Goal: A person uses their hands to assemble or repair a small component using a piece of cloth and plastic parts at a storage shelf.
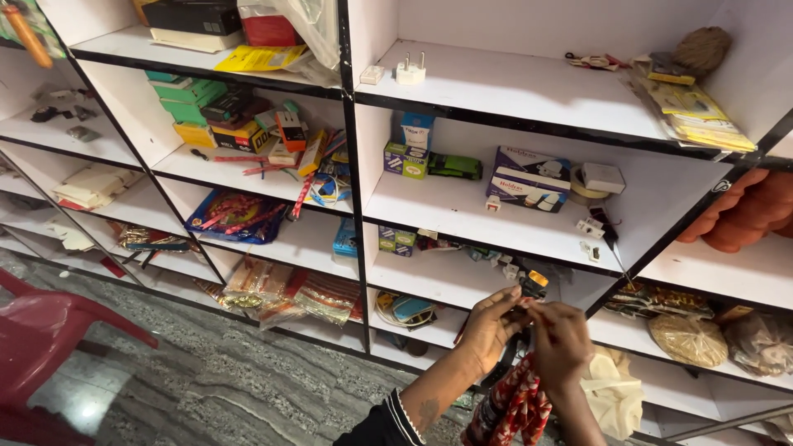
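White shelf unit over grey marble floor, red plastic chair at left. Both hands low at right: left hand and right hand, fingers pinched shut on a small part, barely visible. Red patterned cloth hanging under right wrist. Risk: part slipping to floor, or cloth snagging. Purple box, green box on shelf above, well apart.

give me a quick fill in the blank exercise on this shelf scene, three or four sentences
1. Both hands, the left hand and the right hand, meet at a small item in front of the ____ shelving.
2. A red and white patterned cloth hangs below the ____ hand.
3. The plastic chair on the left is ____.
4. The white plug stands on the ____ shelf.

Missing words: white; right; red; top
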